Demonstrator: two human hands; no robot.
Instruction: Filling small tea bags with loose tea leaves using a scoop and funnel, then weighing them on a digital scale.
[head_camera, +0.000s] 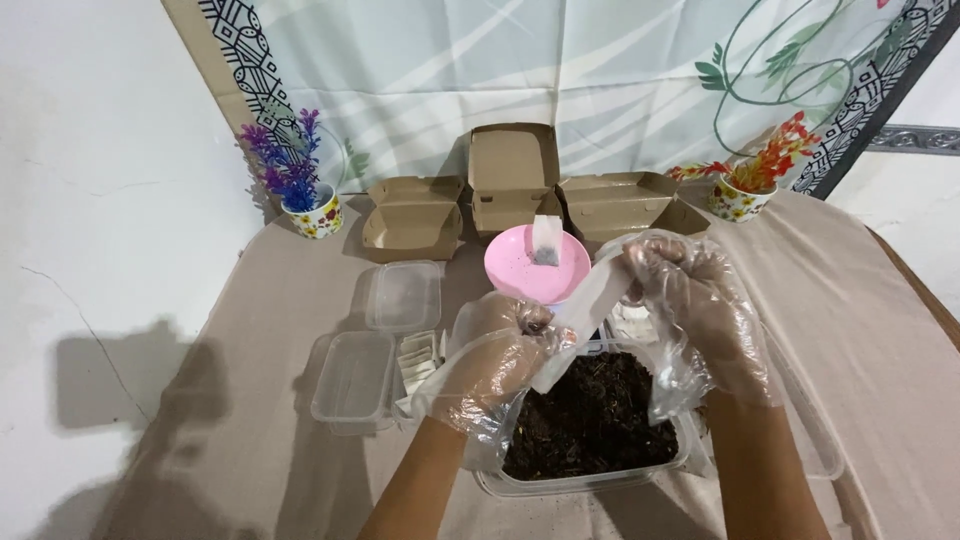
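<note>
Both hands wear loose clear plastic gloves. My left hand (497, 352) pinches the lower end of a long white paper sachet (588, 305). My right hand (697, 300) grips its upper end. The sachet slants above a clear plastic tub (580, 484) full of dark loose material (595, 412) that looks like dried leaves. Just beyond the hands sits a pink bowl (520, 264) with a small white sachet (546, 240) standing in it.
Two clear lidded containers (403, 296) (352, 380) lie left of the tub, with a stack of small white sachets (418, 358) beside them. Three brown cardboard boxes (513, 178) line the back. Flower pots stand at back left (313, 214) and back right (740, 197).
</note>
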